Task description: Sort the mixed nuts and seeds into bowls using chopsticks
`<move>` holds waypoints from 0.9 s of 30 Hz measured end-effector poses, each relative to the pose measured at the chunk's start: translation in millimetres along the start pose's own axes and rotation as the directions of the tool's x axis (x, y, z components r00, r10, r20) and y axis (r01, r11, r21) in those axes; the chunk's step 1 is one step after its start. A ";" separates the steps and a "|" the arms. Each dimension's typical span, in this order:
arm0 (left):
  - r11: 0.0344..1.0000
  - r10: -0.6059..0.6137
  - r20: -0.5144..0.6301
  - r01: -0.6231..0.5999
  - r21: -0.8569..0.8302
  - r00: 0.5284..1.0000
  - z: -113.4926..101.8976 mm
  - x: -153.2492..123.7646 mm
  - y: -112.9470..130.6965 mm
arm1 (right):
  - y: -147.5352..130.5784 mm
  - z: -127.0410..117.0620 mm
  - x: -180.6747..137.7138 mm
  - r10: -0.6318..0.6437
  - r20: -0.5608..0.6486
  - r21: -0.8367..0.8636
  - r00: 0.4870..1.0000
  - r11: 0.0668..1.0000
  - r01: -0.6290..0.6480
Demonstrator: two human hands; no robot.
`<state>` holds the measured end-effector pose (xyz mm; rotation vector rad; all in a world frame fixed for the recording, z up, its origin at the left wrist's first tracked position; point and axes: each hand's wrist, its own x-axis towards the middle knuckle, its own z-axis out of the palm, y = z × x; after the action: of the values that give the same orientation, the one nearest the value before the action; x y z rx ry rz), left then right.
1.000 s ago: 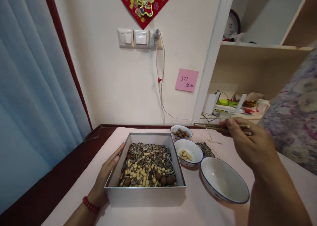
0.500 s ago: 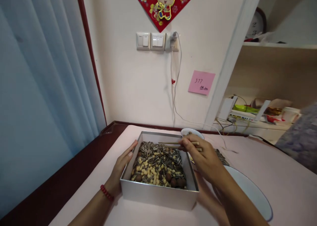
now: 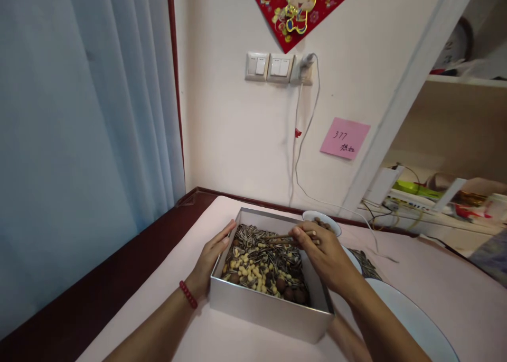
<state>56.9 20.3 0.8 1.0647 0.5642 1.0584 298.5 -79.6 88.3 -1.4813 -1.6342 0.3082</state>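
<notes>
A silver-grey square box (image 3: 269, 310) holds striped sunflower seeds (image 3: 253, 236), peanuts in shells (image 3: 253, 275) and round brown nuts (image 3: 299, 295), all mixed together. My left hand (image 3: 212, 253) holds the box's left wall, its fingers stretched along the outside near the rim. Over the box's right side, my right hand (image 3: 322, 253) is closed around a pair of wooden chopsticks (image 3: 281, 239). Their tips point left, down among the sunflower seeds at the back. Whether anything is pinched between the tips is too small to tell.
Behind my right hand is a white bowl (image 3: 330, 222) of round brown nuts. A second pale dish (image 3: 354, 259) is partly hidden, beside a pile of sunflower seeds (image 3: 366, 265). A large plate (image 3: 407, 314) lies at right. A white cable (image 3: 344, 206) trails onto the pink-covered table (image 3: 158, 319).
The chopstick tips have dropped from above the seeds down among them. My view has turned slightly, so the scene sits farther right. My left hand stays on the box.
</notes>
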 end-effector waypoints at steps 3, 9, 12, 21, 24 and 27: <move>1.000 0.006 0.000 -0.006 0.000 1.000 0.0 0.0 0.0 | 3.0 -0.3 -1.1 0.003 -0.016 0.013 1.000 1.000 -0.003; 1.000 0.019 0.000 -0.019 0.025 1.000 -2.5 1.6 -2.8 | 12.4 -10.1 -6.2 0.021 -0.075 0.053 0.997 0.998 -0.017; 1.000 0.014 0.009 -0.014 0.022 1.000 -3.7 1.9 -3.5 | 13.2 -10.7 -8.6 0.024 -0.064 0.060 0.998 0.998 -0.020; 0.997 0.035 -0.015 -0.034 0.071 0.999 1.6 -1.3 3.3 | 10.7 -5.5 -9.9 0.039 -0.057 0.068 0.998 0.997 -0.035; 0.996 0.038 -0.025 -0.036 0.076 0.999 2.7 -2.2 4.3 | 13.3 -9.5 -11.8 0.051 -0.079 0.078 0.996 0.996 -0.044; 0.996 0.036 -0.027 -0.034 0.080 0.999 3.6 -2.8 5.4 | 15.6 -11.8 -13.6 0.062 -0.100 0.077 0.993 0.996 -0.054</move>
<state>56.3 16.9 7.0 1.1342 0.6168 1.0905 316.2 -92.1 78.5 -1.4666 -1.4854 0.3171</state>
